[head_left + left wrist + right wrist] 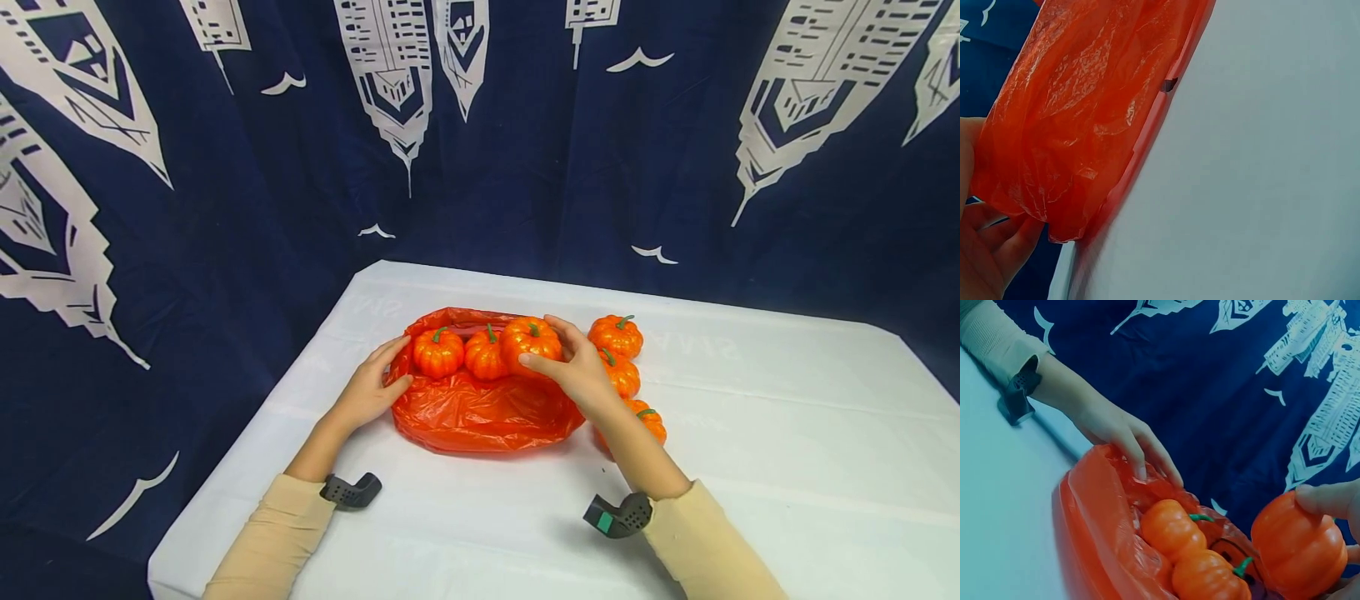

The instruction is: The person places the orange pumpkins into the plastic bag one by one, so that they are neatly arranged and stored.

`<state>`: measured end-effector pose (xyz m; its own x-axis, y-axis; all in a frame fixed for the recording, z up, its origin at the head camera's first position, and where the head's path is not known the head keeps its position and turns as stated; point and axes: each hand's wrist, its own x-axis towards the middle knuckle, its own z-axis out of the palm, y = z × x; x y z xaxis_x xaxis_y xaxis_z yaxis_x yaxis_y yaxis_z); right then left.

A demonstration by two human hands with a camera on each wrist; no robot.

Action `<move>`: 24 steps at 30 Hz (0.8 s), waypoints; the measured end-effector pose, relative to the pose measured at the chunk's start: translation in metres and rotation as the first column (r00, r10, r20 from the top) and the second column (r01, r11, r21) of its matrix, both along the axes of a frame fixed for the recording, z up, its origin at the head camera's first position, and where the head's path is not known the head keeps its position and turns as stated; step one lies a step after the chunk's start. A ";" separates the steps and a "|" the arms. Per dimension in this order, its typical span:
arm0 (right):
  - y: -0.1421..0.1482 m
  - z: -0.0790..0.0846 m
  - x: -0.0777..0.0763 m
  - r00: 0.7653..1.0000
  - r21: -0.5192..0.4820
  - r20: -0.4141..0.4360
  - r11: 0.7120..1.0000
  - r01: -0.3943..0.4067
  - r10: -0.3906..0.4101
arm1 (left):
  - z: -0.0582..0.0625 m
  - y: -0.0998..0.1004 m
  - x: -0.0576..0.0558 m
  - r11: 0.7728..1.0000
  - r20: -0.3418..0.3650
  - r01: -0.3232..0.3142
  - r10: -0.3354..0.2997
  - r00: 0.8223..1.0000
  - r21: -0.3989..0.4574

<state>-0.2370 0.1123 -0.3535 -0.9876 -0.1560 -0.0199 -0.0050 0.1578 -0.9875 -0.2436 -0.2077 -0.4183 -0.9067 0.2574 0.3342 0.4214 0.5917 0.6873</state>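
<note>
An orange-red plastic bag (480, 417) lies with its mouth spread wide on the white table. At its left side my left hand (367, 393) holds the rim, and the right wrist view has those fingers (1157, 453) over the edge. Two small orange toy pumpkins with green stems, one on the left (438, 353) and one beside it (484, 357), sit inside. Over the bag's right part, my right hand (587, 372) grips a third pumpkin (528, 342) between thumb and fingers. The right wrist view shows this held pumpkin (1297, 544) raised beside the other two.
Several more pumpkins stand in a line right of the bag: a far one (617, 336), a middle one (622, 377) and a near one (647, 421), partly behind my right forearm. A dark blue patterned curtain (525, 192) hangs behind the white table (787, 433).
</note>
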 end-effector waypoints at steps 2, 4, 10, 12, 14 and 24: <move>-0.006 -0.002 -0.002 1.000 -0.004 -0.001 1.000 0.016 -0.016 | 0.000 0.000 0.000 1.000 -0.005 0.002 -0.002 1.000 0.000; -0.011 -0.005 -0.004 0.999 0.002 -0.003 0.999 0.044 -0.044 | 0.000 0.000 0.000 1.000 -0.010 0.002 -0.002 1.000 -0.001; -0.026 -0.014 -0.009 0.986 0.015 0.017 0.986 0.167 -0.168 | 0.000 0.000 0.000 1.000 -0.013 0.007 -0.007 1.000 -0.003; -0.029 -0.017 -0.009 0.978 0.015 0.025 0.979 0.204 -0.205 | 0.000 0.000 0.000 1.000 -0.012 0.009 -0.009 1.000 0.000; -0.032 -0.020 -0.011 0.971 0.018 0.024 0.972 0.236 -0.236 | 0.000 0.000 0.000 1.000 -0.010 0.009 -0.009 1.000 0.002; -0.036 -0.027 -0.014 0.949 0.079 0.010 0.946 0.314 -0.316 | 0.000 0.000 0.000 1.000 -0.012 0.008 -0.008 1.000 0.000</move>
